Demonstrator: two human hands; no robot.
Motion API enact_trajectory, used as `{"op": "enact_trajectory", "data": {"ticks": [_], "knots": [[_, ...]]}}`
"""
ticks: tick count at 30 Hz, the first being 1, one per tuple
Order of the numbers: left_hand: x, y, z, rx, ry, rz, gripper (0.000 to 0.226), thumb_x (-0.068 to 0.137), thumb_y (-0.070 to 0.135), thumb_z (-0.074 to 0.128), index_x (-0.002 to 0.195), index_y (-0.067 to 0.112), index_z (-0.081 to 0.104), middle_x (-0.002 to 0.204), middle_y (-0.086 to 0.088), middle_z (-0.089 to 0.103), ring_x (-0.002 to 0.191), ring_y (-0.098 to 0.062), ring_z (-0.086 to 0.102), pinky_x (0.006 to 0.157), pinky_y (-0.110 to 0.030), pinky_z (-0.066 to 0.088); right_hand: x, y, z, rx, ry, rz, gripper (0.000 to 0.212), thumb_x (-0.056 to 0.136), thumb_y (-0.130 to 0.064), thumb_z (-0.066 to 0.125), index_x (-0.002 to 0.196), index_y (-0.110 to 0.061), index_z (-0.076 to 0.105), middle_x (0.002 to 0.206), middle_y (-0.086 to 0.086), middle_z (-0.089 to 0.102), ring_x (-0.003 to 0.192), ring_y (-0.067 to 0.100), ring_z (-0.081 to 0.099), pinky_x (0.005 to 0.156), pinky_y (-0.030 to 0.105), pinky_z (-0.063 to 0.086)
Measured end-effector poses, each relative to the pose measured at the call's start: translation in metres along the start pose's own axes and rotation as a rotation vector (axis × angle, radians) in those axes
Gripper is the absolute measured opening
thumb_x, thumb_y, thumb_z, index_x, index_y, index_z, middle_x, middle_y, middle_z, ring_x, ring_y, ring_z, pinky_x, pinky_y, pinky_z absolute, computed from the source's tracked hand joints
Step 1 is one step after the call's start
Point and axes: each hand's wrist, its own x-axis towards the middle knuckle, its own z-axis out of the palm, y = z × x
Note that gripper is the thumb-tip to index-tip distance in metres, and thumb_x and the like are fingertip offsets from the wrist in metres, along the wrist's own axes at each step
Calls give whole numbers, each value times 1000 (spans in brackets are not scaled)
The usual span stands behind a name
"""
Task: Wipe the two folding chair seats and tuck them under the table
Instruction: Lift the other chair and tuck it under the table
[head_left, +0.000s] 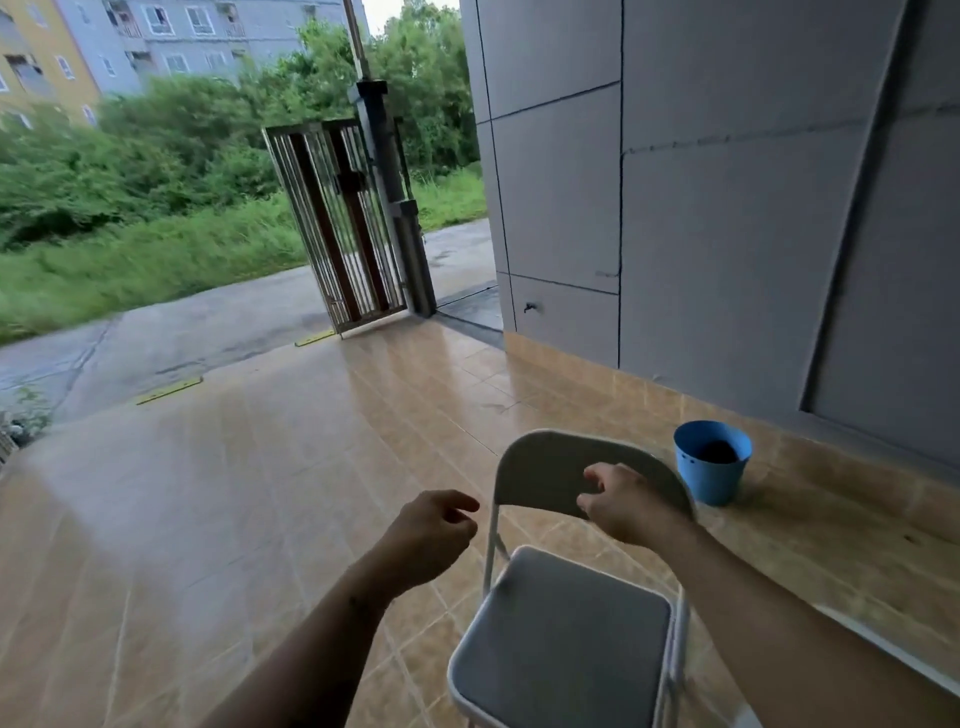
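Observation:
One grey folding chair (563, 644) stands unfolded on the tiled floor, its padded seat facing up and its backrest (540, 467) towards the gate. My right hand (626, 501) hovers in front of the right part of the backrest with thumb and fingers curled and apart, closed on nothing. My left hand (434, 535) hangs in the air left of the chair, loosely curled and empty. A wooden table (852, 566) with a white rim runs along the right, beside the chair. Only this one chair is in view, and no cloth.
A blue pot (712, 462) with dark contents stands at the table's far end near the grey wall (727, 208). A barred metal gate (343, 223) stands open at the far edge of the wet tiled floor (234, 493). A road and greenery lie beyond.

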Motion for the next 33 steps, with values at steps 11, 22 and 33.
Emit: {"op": "enact_trajectory", "data": {"ticks": [11,22,33], "knots": [[207,2,-1,73,-186,59,31,89,18,58,119,16,66,110,-7,69,98,-21,67,89,-38,57,147,7,21,127,-44,289,57,93,-29,53,149,-21,40,150,8,45,131,27,47,102,39,43],[427,-31,31,177,-430,262,36,88,13,58,123,13,65,118,-6,66,97,-17,61,78,-23,49,283,28,73,434,123,752,62,90,-32,51,148,-14,39,146,14,47,131,32,47,108,50,40],[566,-81,74,366,-701,384,75,81,22,68,147,14,35,145,-14,44,132,-31,45,107,-38,38,395,15,96,829,357,1216,59,100,-42,39,153,-18,28,156,13,33,135,42,39,99,60,43]]}}
